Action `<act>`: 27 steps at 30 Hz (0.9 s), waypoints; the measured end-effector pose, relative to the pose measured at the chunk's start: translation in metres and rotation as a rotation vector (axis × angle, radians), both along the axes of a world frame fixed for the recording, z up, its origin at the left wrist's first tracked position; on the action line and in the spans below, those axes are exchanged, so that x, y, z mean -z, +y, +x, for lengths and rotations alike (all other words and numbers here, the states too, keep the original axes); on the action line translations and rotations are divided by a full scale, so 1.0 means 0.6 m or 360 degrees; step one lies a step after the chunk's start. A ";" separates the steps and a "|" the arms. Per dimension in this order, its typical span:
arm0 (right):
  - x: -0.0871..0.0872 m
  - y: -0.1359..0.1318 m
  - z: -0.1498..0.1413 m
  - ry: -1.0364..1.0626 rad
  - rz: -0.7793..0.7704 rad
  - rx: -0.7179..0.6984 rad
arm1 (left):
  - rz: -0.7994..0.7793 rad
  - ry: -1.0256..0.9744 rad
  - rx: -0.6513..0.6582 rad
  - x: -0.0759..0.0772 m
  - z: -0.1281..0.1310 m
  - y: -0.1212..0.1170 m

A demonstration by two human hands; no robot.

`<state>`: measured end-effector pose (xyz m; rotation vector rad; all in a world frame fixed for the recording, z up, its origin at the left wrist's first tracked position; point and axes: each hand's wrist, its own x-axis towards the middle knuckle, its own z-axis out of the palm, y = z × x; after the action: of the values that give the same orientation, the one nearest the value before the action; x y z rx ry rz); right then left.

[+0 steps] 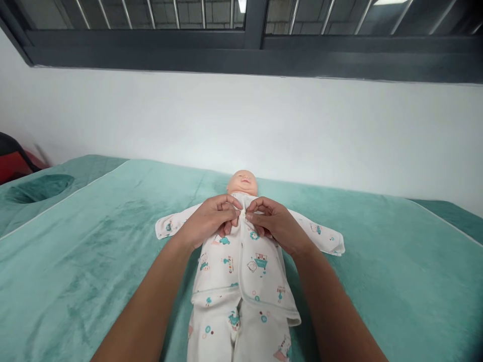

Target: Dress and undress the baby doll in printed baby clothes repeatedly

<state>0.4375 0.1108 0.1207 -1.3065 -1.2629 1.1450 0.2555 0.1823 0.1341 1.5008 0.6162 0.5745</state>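
Note:
A baby doll (243,182) lies on its back, head toward the wall, dressed in a white printed baby jacket (260,274) and matching trousers (217,329). At the upper chest, my left hand (217,215) is closed in a pinch on the jacket's front edge. Opposite it, my right hand (272,221) pinches the other side of the front opening. A small pale fastener (243,213) shows between my fingertips; whether it is done up I cannot tell. Below my hands the front edges overlap down to the hem. Both sleeves spread out sideways.
A green plush cover (113,261) spreads under the doll, with a round hollow (39,188) at the left. Behind stands a white wall (241,120) below a dark barred window frame (249,58). A red and black object (15,158) sits at the left edge.

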 end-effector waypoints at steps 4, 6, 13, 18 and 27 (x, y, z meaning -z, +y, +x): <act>-0.028 -0.029 -0.015 -0.0307 -0.0038 0.0102 | 0.0049 0.0137 0.0138 -0.011 -0.018 0.004; -0.050 -0.056 -0.031 -0.0669 -0.0092 0.0081 | 0.0107 0.0237 0.0306 -0.019 -0.028 0.003; -0.064 -0.110 -0.100 -0.1651 -0.0074 0.0247 | 0.0339 0.0559 0.0591 -0.032 -0.039 -0.001; -0.048 -0.101 -0.093 -0.1608 -0.0067 0.0252 | 0.0396 0.0592 0.0612 -0.029 -0.032 -0.003; -0.030 -0.081 -0.030 -0.0378 -0.0238 -0.0195 | 0.0318 0.0420 0.0534 -0.021 -0.026 -0.006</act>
<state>0.4193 0.0625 0.1386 -1.5289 -1.4695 1.2161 0.2397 0.1786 0.1465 1.8404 0.5018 0.1827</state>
